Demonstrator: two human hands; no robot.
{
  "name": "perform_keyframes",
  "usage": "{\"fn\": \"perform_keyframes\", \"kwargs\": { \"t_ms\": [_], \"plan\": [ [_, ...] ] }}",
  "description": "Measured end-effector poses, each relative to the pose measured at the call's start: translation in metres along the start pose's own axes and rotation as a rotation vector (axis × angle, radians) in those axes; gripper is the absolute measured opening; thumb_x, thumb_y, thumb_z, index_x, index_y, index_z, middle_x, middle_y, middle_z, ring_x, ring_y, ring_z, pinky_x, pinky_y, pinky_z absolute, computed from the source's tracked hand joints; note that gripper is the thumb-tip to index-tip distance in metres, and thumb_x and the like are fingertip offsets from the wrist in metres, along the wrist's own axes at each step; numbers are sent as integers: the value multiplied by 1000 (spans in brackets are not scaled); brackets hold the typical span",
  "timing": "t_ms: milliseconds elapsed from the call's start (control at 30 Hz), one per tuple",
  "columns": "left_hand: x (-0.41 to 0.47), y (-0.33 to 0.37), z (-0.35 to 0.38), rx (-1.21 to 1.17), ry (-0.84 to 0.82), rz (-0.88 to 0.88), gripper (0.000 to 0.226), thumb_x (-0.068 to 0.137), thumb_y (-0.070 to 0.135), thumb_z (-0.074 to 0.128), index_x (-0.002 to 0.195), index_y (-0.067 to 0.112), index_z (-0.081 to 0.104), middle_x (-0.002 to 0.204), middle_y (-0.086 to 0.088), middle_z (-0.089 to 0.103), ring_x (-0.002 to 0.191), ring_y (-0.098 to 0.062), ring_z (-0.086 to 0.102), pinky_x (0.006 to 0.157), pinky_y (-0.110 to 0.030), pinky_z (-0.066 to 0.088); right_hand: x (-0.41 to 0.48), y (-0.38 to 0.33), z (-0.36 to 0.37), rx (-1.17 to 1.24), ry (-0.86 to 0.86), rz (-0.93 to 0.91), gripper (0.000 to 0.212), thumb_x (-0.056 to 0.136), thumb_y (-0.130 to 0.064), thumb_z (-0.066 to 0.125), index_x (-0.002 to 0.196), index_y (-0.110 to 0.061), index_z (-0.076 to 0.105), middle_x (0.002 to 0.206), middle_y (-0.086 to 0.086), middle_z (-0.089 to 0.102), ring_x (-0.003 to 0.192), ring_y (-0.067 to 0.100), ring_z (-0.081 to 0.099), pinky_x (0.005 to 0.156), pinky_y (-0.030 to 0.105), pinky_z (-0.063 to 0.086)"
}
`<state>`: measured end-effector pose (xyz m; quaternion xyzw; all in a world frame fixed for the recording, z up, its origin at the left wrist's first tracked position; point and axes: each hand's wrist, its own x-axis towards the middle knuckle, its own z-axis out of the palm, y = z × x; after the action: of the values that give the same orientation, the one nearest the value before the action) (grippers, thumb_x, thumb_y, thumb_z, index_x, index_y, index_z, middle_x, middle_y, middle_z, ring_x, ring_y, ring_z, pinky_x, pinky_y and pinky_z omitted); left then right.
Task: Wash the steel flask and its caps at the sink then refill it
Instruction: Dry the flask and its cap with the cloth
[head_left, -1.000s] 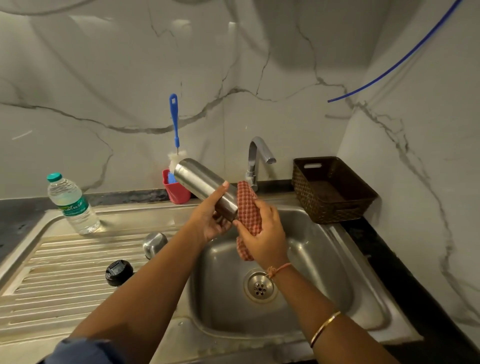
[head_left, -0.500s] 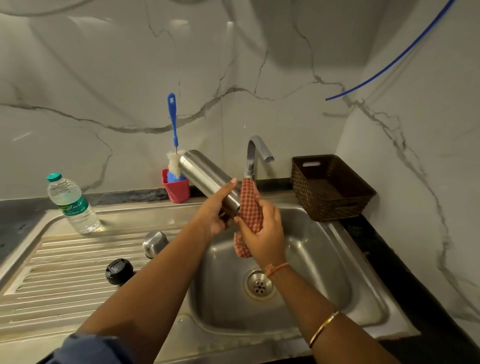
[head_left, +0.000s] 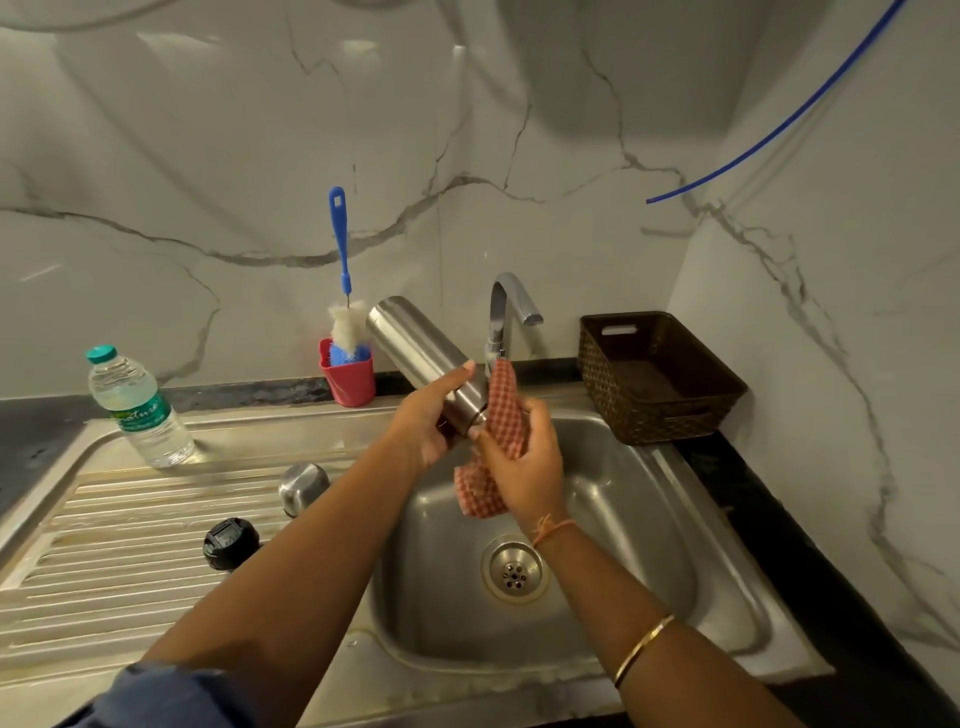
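Observation:
Over the sink basin my left hand grips the steel flask, which is tilted with its closed base up and to the left. My right hand holds a red checked cloth against the flask's lower end; the mouth is hidden by cloth and fingers. A steel cap and a black cap lie on the ribbed draining board to the left. The tap stands behind the flask, with no water running.
A plastic water bottle with a teal lid stands at the back left of the draining board. A red cup holding a blue-handled bottle brush sits by the wall. A dark woven basket stands right of the tap.
The flask has tipped a little steeper, its base rising toward the brush. My right hand with the cloth has shifted slightly along the flask's lower end.

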<state>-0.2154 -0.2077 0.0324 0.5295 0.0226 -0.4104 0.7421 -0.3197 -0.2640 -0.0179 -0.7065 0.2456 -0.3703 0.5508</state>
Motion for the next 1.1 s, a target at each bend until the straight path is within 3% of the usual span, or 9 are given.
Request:
{"fn": "perform_keyframes", "kwargs": {
  "t_ms": [133,300,367,600,700,867,967,1033,1100],
  "plan": [
    [-2,-4,8,-64,42,1,34,80,24,73,94,4,50,95,-12,63,86,-22,63,69,-33,54,-2,8,4,-333,4,-289,55,83,-25,69,131,-12,46,127,6,41,103,9,49,83,14,43],
    [1,-4,-4,-25,-21,50,46,80,31,73,112,9,50,104,-12,63,94,-24,63,74,-36,54,18,-12,-6,368,-158,353,26,83,-24,69,104,-22,53,112,9,63,98,24,63,83,39,54],
    [3,-4,-6,57,-2,98,60,78,36,73,125,11,45,109,-9,61,99,-23,59,78,-35,51,22,-12,-8,527,-143,422,21,83,-18,68,100,-20,55,106,10,65,98,29,64,84,43,54],
    [4,-3,-4,-52,15,122,50,79,32,73,118,7,53,106,-12,62,100,-24,61,81,-33,55,6,-3,3,-177,-18,-259,51,83,-20,69,130,-15,50,133,4,37,116,12,45,86,5,41],
    [5,-7,-8,-32,-5,117,48,79,35,72,114,7,57,110,-14,62,104,-27,61,85,-36,54,5,-10,6,-33,-81,-99,41,88,-36,59,126,-22,50,132,2,39,113,14,49,77,7,44],
    [3,-9,-9,-80,-34,174,30,80,26,71,102,9,59,95,-8,64,88,-22,62,77,-33,53,20,-13,-3,329,-98,260,25,96,-33,48,120,-27,52,120,7,60,105,24,60,85,37,54],
    [2,-8,-5,-73,-41,210,23,84,24,68,99,8,60,90,-7,62,87,-20,60,86,-34,51,11,-8,-6,-122,-69,-145,39,92,-25,57,130,-24,46,134,8,44,116,18,50,86,17,48],
    [2,-7,-4,-76,-27,212,24,89,26,63,103,7,60,96,-8,62,92,-19,60,83,-30,53,9,2,-3,-413,-81,-448,49,88,-23,62,131,-28,39,141,13,31,123,22,43,94,23,47],
    [2,-8,-3,-75,-32,213,22,90,26,61,101,7,60,95,-8,62,91,-18,60,80,-28,53,11,4,-3,-483,-56,-506,50,85,-22,65,128,-26,38,139,16,30,121,27,46,93,31,50]
  ]
}}
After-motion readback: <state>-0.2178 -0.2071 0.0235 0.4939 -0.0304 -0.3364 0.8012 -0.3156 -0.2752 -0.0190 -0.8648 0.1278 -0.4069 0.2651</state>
